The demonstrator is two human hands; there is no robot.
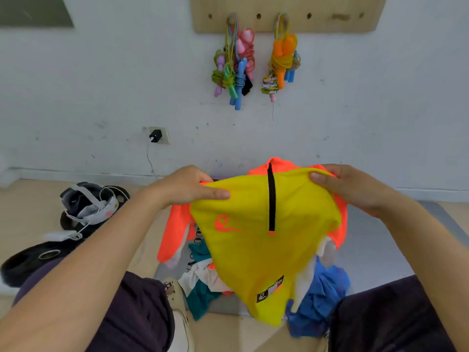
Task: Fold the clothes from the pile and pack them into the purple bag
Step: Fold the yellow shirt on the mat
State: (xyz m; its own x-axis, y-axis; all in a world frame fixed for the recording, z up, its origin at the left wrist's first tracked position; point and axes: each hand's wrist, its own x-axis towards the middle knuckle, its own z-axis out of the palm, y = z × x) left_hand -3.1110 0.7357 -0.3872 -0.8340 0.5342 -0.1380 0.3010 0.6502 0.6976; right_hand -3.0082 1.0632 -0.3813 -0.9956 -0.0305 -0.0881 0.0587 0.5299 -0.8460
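A soft yellow knit garment with neon-orange sleeves (264, 224) hangs in the air between both hands, its fabric matte and slightly fuzzy, draping down into a loose point. A black zipper strip (271, 199) runs straight down its upper middle, a small orange logo (224, 223) sits on the yellow panel, and a little black-and-white label (270, 292) is sewn near the lower edge. The left hand (189, 185) pinches the top edge on the left side, thumb laid flat over the cloth; the right hand (355, 186) has its grip curled around the top edge on the right, thumb on the yellow front.

Directly under the raised garment lies the crumpled pile of clothes (203, 280) on the floor, showing teal, white and printed pieces, with a rumpled blue fabric piece (319, 298) at its right side. The hanging garment hides the middle of the pile. A sliver of purple (215, 177) shows just behind the left hand, too small to tell what it is.

On the pale wooden floor (30, 212) to the left sit a grey padded headset with white straps (88, 201) and a flat black round disc (33, 260). On the scuffed white wall, a light wooden pegboard (330, 13) carries bundles of bright plastic skipping ropes (236, 69). A black plug in a wall socket (156, 135) trails a thin cable downward.
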